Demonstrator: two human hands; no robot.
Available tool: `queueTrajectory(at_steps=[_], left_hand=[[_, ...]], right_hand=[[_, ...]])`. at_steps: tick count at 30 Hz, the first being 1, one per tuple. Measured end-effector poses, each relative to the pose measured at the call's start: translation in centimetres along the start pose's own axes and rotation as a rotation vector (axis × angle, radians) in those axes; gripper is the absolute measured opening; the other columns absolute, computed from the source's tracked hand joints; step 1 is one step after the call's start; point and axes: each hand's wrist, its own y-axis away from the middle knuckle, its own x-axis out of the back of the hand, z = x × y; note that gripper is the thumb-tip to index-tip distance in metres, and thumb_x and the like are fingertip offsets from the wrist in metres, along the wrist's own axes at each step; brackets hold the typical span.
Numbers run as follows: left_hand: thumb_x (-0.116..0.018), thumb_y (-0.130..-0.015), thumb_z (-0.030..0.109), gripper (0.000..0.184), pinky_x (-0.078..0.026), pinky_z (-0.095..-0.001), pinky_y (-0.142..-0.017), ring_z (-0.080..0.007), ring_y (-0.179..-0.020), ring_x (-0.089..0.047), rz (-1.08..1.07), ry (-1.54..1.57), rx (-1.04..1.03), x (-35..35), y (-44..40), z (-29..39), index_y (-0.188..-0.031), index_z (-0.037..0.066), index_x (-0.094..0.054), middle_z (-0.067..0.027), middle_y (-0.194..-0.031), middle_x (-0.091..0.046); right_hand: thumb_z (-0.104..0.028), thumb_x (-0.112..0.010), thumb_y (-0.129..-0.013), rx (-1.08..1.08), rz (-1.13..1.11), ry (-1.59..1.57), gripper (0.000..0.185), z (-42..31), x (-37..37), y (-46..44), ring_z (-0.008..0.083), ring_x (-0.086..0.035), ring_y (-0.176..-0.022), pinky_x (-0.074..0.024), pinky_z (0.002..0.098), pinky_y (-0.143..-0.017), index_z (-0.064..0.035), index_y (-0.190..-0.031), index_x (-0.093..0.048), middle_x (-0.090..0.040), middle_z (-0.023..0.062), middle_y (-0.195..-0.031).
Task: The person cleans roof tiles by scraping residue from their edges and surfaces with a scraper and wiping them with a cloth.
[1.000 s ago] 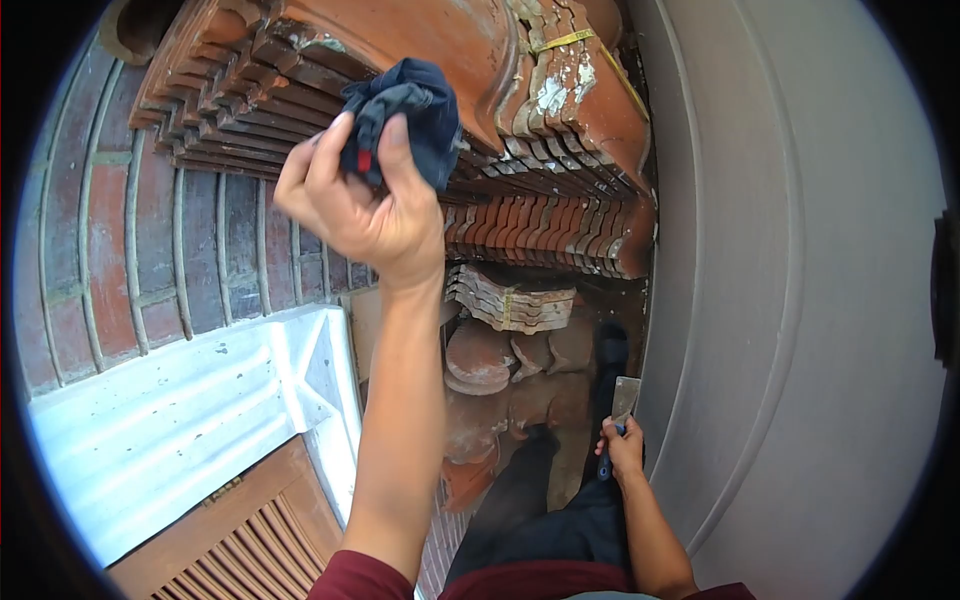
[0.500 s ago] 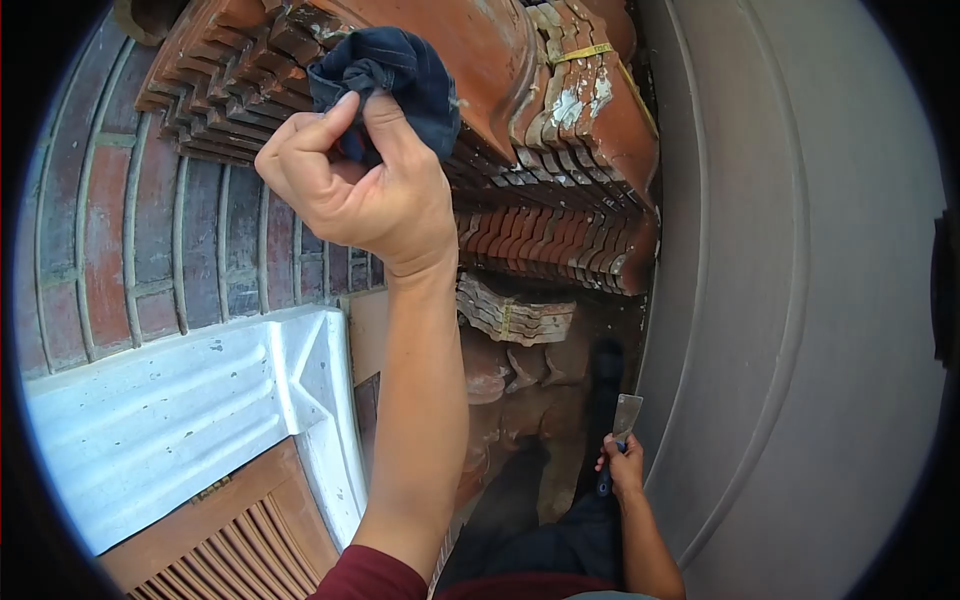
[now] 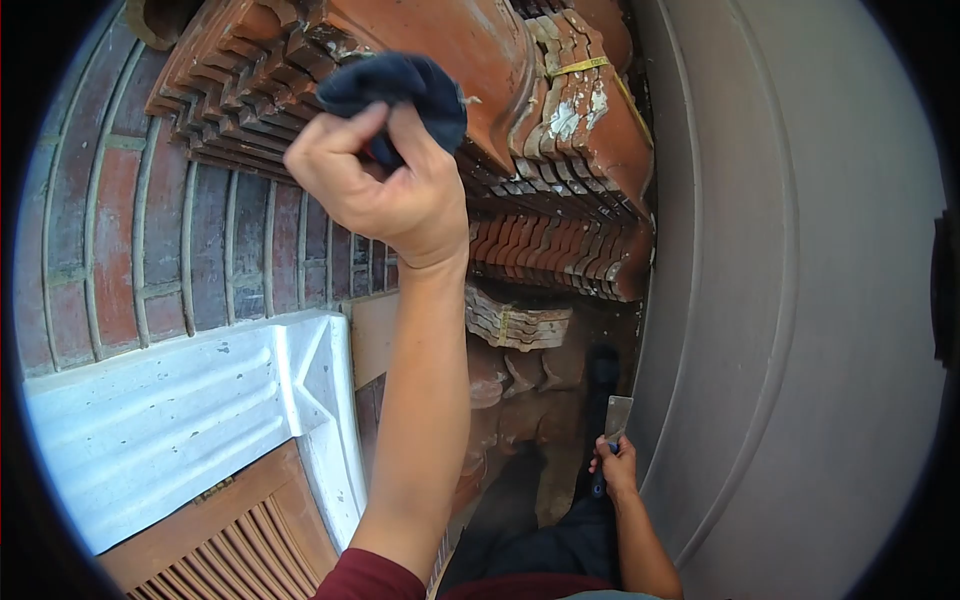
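Raised in front of the stacked roof tiles (image 3: 430, 40), my left hand (image 3: 385, 180) pinches a bunched dark blue cloth (image 3: 420, 85) between thumb and fingers. The hand and cloth are slightly blurred. Low on the right, my right hand (image 3: 616, 465) is wrapped round the handle of a putty knife (image 3: 617, 415), whose flat metal blade points up and away from me. The knife is beside my dark trouser leg, near the grey wall.
A brick wall (image 3: 110, 220) is at the left, above a white ledge (image 3: 170, 400) and a brown louvred shutter (image 3: 230, 530). A smooth grey wall (image 3: 830, 300) fills the right. Smaller tile bundles (image 3: 520, 322) lie lower down, past more stacked tiles (image 3: 560, 250).
My left hand has turned the cloth, and its red patch shows less. The view has shifted a little. My right hand still holds the putty knife low down.
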Motion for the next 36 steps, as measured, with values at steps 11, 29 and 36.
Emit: queueTrajectory(at_steps=[11, 29, 36], left_hand=[[-0.08, -0.08, -0.001, 0.019, -0.05, -0.0352, -0.08, -0.0272, -0.087, -0.06, -0.438, 0.0, 0.496, 0.8, 18.2, -1.8, -0.087, 0.001, -0.063, -0.012, -0.093, -0.057], [-0.079, -0.078, -0.003, 0.02, -0.05, -0.0378, -0.078, -0.0288, -0.093, -0.059, -0.55, 0.02, 0.323, 5.4, 15.0, -2.8, -0.092, 0.005, -0.067, -0.0127, -0.098, -0.056], [-0.067, -0.087, -0.002, 0.036, -0.046, -0.043, -0.105, -0.0339, -0.122, -0.056, -0.357, -0.024, -0.276, 6.2, -8.1, -2.5, -0.123, 0.002, -0.066, -0.0196, -0.132, -0.059]], right_hand=[[-0.016, -0.069, -0.098, 0.004, 0.004, -0.017, 0.015, 0.6, 1.0, -0.7, 0.0118, -0.059, -0.057, -0.0534, 0.0285, -0.049, -0.006, -0.101, -0.058, -0.061, 0.0036, -0.078], [-0.011, -0.065, -0.099, 0.114, 0.008, 0.001, 0.014, -1.0, -0.3, -1.2, 0.0099, -0.057, -0.055, -0.049, 0.0254, -0.05, -0.0073, -0.112, -0.061, -0.062, 0.0015, -0.08], [-0.017, -0.055, -0.104, 0.915, -0.089, 0.492, 0.051, -13.3, -3.6, -2.4, 0.029, -0.06, -0.085, -0.0484, 0.0374, -0.081, -0.0046, -0.153, -0.045, -0.058, 0.0143, -0.093]])
